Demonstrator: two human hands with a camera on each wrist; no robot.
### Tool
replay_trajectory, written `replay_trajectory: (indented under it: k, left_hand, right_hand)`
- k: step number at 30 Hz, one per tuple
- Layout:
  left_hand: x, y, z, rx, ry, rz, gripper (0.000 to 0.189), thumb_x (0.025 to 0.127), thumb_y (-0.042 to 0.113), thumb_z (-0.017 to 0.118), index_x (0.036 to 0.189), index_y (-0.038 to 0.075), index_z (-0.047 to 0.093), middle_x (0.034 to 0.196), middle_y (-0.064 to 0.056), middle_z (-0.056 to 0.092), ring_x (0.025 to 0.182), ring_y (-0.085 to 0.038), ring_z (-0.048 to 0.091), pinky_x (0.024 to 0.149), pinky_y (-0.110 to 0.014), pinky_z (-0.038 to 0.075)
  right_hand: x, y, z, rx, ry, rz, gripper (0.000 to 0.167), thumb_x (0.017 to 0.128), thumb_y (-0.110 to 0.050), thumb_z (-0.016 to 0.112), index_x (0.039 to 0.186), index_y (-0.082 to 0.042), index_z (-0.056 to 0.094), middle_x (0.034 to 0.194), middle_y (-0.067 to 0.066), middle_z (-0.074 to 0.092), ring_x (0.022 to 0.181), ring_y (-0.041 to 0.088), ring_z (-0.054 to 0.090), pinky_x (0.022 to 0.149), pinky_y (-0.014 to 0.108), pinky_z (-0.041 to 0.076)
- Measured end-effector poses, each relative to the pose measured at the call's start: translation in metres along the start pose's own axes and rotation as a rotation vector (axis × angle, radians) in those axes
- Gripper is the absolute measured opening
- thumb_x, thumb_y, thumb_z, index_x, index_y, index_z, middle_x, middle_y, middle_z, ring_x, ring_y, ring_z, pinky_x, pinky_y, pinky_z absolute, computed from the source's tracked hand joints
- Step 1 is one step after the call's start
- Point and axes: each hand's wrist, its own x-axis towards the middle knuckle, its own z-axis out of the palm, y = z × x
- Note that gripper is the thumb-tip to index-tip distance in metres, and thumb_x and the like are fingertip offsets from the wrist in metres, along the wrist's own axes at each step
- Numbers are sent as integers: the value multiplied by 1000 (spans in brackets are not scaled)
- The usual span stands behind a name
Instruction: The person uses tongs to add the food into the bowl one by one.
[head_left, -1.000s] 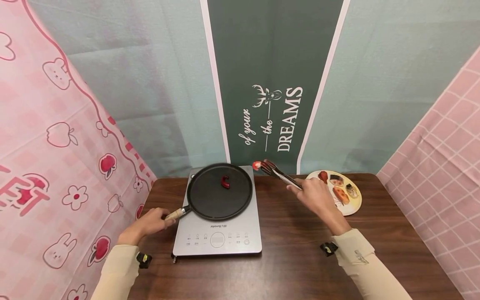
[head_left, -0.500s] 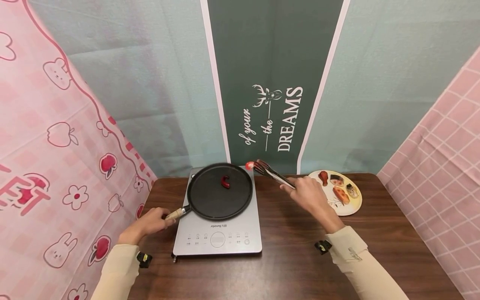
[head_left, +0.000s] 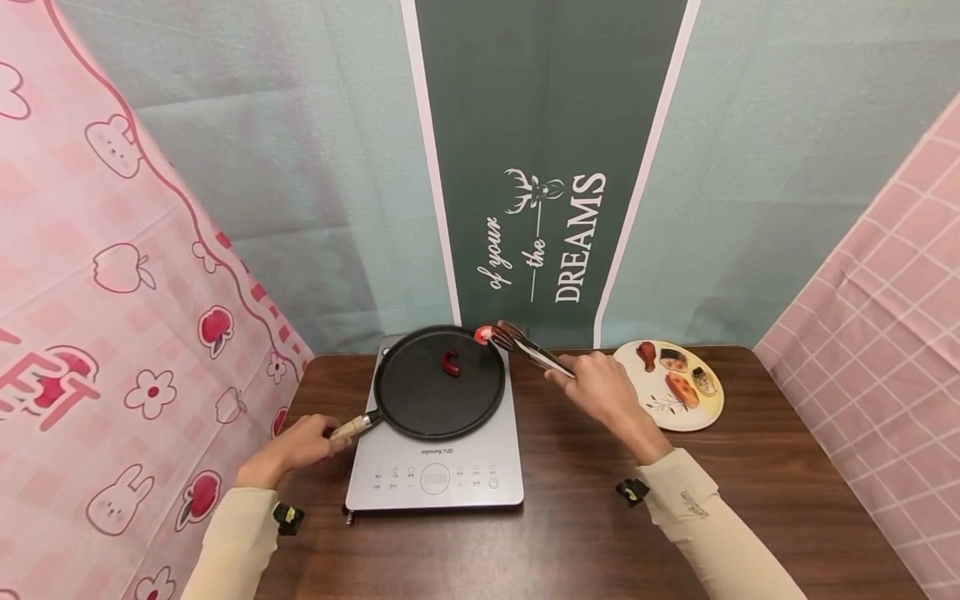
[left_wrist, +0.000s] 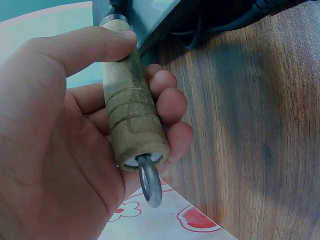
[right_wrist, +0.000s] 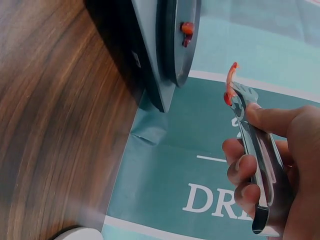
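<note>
A black flat pan (head_left: 427, 408) sits on a silver induction cooktop (head_left: 480, 458). My left hand (head_left: 306, 442) grips its wooden handle (left_wrist: 131, 100), thumb on top and fingers curled round beneath. My right hand (head_left: 603, 390) holds metal tongs (head_left: 528, 348), fingers wrapped round the arms. A small curved red-and-white food piece (head_left: 483, 335) is pinched in the tips of the tongs, above the pan's far right rim; the right wrist view shows this piece (right_wrist: 230, 82) as thin and curved. One dark red curved piece (head_left: 450, 364) lies inside the pan.
A cream plate (head_left: 663, 412) at the right holds several food pieces, among them a drumstick (head_left: 647, 356). The brown wooden table (head_left: 570, 517) meets a green curtain (head_left: 555, 100) behind and pink cloths (head_left: 67, 275) at the sides. Black cables (left_wrist: 235, 22) run beside the cooktop.
My right hand has moved left with the tongs, carrying the red-and-white piece from beside the cooktop to above the pan's edge. The left hand and pan have stayed in place.
</note>
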Motion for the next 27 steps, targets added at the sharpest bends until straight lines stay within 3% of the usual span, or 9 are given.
replay_trajectory:
  k: [13, 22, 27]
  left_hand:
    - [1, -2, 0, -3, 7, 8, 19, 97, 23, 72, 83, 11, 66, 65, 4, 57, 59, -14, 52, 56, -29, 42]
    - [2, -1, 0, 22, 14, 33, 21, 95, 24, 71, 78, 13, 64, 65, 6, 57, 59, -11, 50, 57, -27, 40]
    - [2, 0, -1, 18, 11, 21, 21, 96, 24, 70, 79, 13, 64, 65, 5, 57, 60, -12, 51, 57, -28, 41]
  right_hand:
    - [8, -17, 6, 21, -4, -41, 22, 93, -37, 81, 94, -15, 79, 65, 6, 62, 61, 35, 64, 58, 54, 49]
    - [13, -29, 12, 19, -23, -48, 23, 93, -37, 82, 86, -16, 74, 57, 1, 53, 53, 30, 56, 54, 51, 47]
    - [15, -37, 15, 30, -26, -53, 21, 94, -36, 81, 86, -17, 75, 59, 2, 57, 54, 31, 59, 54, 51, 48]
